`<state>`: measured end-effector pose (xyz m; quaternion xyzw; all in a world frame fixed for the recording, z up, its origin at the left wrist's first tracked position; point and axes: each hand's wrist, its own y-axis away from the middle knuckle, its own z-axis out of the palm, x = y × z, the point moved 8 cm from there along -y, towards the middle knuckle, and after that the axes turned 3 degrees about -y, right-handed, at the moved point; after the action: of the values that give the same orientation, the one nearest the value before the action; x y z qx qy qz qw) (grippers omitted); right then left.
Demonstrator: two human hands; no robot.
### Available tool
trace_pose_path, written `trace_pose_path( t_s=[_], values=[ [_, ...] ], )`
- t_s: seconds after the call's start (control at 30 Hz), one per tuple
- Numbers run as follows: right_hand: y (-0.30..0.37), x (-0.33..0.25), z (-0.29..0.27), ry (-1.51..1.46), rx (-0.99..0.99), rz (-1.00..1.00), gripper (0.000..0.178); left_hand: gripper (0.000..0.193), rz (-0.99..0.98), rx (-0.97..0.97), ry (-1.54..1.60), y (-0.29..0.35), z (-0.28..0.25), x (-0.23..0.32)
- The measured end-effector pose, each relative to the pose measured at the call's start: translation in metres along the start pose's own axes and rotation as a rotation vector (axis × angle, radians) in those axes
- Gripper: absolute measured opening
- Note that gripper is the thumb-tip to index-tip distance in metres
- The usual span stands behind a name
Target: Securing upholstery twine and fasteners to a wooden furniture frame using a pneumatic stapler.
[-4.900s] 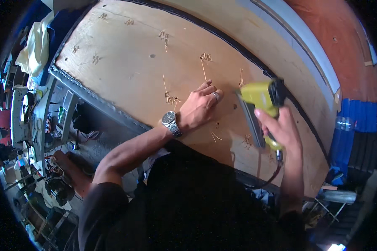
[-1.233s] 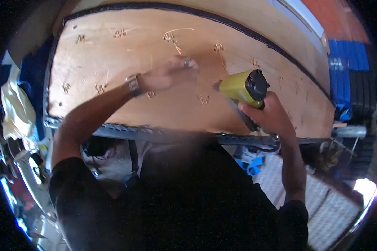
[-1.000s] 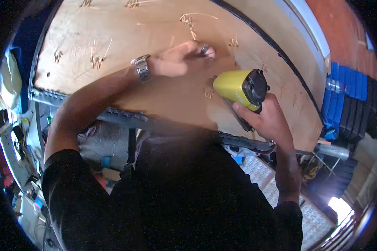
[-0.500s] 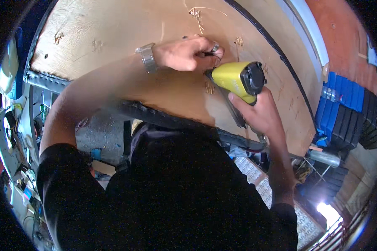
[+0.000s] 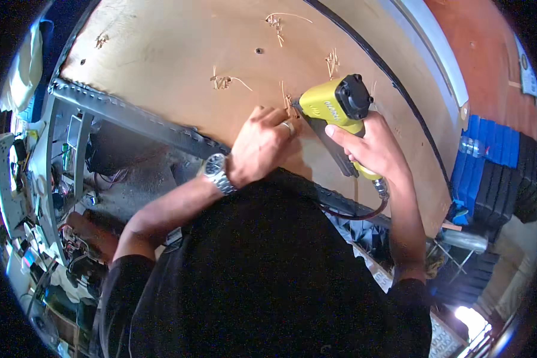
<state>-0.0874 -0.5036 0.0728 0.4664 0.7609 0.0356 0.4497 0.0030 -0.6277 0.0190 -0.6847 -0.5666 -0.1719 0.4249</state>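
A yellow and black air staple gun (image 5: 323, 106) is in my right hand (image 5: 377, 146), whose fingers wrap its grip. Its nose rests at a tuft of thin tan cord (image 5: 288, 100) on the pale wooden panel (image 5: 167, 53). Just left of the nose, my left hand (image 5: 258, 143) is closed, fingers curled and pressed together near the cord ends; what they pinch is hidden. Similar stapled cord tufts show at the left (image 5: 222, 82), the top (image 5: 276, 22) and above the gun (image 5: 332, 59).
Black stapled material (image 5: 143, 122) edges the panel's near side. A hose (image 5: 364, 216) runs from the gun's handle. Blue and black stacked pieces (image 5: 495, 143) stand at the right. Cluttered shelving (image 5: 42, 173) is at the far left, and a bright light (image 5: 472, 319) glows lower right.
My left hand has come nearer to me, from beyond the gun's nose to its near-left side, uncovering the left cord tuft. The staple gun has shifted slightly, with its nose at a cord tuft.
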Motion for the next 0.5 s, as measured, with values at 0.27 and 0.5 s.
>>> trace_pose_path(
  t_s=[0.27, 0.5],
  values=[
    [-0.002, -0.002, 0.005, 0.240, 0.019, -0.018, 0.031, 0.021, 0.061, 0.019, -0.069, 0.001, 0.029, 0.004],
    [0.008, 0.032, -0.017, 0.019, 0.121, -0.033, 0.022, 0.022, 0.034, -0.041, 0.169, -0.020, -0.010, -0.013]
  ],
)
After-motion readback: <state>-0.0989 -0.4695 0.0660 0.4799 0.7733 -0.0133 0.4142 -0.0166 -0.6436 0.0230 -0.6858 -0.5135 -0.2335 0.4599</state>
